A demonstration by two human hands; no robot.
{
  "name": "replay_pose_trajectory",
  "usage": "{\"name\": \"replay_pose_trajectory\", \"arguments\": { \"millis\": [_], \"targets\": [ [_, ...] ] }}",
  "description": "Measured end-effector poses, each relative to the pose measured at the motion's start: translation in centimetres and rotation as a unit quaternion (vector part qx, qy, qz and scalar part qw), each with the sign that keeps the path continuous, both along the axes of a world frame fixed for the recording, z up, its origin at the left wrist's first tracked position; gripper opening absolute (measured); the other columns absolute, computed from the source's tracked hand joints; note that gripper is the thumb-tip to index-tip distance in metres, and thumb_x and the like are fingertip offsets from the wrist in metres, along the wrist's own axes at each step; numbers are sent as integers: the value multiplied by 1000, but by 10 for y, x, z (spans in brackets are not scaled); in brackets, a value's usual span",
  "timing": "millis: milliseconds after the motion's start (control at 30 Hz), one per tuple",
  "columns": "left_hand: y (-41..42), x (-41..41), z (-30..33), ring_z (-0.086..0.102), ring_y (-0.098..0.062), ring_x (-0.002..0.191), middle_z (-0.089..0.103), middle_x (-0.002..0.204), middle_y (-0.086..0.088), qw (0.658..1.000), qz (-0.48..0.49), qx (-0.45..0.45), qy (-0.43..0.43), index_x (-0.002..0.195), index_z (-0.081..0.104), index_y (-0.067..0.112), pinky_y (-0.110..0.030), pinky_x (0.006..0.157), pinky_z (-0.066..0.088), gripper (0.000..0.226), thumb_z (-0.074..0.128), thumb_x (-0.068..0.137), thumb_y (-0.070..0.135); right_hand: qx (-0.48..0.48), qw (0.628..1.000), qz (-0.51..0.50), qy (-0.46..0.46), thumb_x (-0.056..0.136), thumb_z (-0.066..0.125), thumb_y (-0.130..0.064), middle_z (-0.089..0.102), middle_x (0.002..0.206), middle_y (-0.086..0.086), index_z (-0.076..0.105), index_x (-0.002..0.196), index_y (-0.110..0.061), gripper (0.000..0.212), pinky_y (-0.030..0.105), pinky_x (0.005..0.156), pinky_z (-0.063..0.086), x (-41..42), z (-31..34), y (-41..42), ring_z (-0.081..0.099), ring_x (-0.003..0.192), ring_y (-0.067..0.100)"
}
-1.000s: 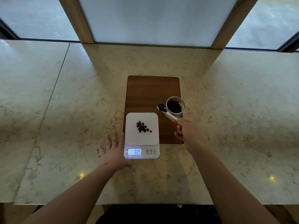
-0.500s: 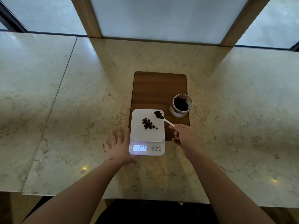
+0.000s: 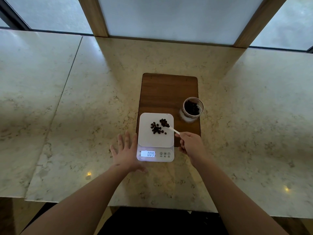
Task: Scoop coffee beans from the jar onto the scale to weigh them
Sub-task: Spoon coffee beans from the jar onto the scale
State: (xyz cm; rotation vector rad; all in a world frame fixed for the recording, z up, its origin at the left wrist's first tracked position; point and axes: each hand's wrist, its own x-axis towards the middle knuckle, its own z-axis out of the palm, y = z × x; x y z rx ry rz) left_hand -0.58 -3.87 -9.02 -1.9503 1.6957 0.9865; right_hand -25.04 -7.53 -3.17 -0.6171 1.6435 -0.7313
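Risk first: the spoon (image 3: 169, 127) is loaded with beans and held over the scale (image 3: 155, 138) platform, just beyond the right hand (image 3: 190, 144) grip and a little to its left. A fast tip, I'd guess, sends beans rolling off the platform's far or right edge onto the wooden board (image 3: 167, 92). Bowl pressing on the platform would spoil the reading; can't tell if it touches or only hovers. Display (image 3: 148, 153) shows 009.

Left hand (image 3: 126, 152) lies flat on the worktop (image 3: 84, 116), fingers spread, holding nothing, just beside the scale's left edge; can't tell if it touches. A nudge there could also throw the weight.

Right-hand grip: fingers pinched closed on the end of the white spoon handle, forearm coming in from the near side, handle angled away and leftward from the grip.

Loose coffee beans (image 3: 156, 128) sit mid-platform, left of the spoon bowl. Jar (image 3: 192, 109), open and with beans inside, stands on the board beyond the grip, slightly right, apart from the scale.
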Motion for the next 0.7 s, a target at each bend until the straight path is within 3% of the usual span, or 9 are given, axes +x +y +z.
{"name": "replay_pose_trajectory", "arguments": {
  "millis": [400, 700],
  "targets": [
    [0, -1, 5, -55, -33, 130, -52, 150, -5, 1000, -6, 2, -6, 135, -50, 37, -71, 110, -18, 165, 79, 44, 84, -27, 998, 27, 40, 99, 49, -18, 51, 57, -2, 75, 85, -19, 30, 20, 46, 48, 4, -2, -1, 47, 52, 10],
    [0, -2, 8, -54, -32, 131, -54, 147, -5, 1000, -2, -7, -2, 122, -59, 40, -72, 111, -18, 164, 79, 44, 85, -47, 994, 60, 83, 99, 50, -18, 53, 58, -3, 75, 89, -17, 27, 19, 49, 48, 5, -5, 1, 50, 53, 8]
  ]
}}
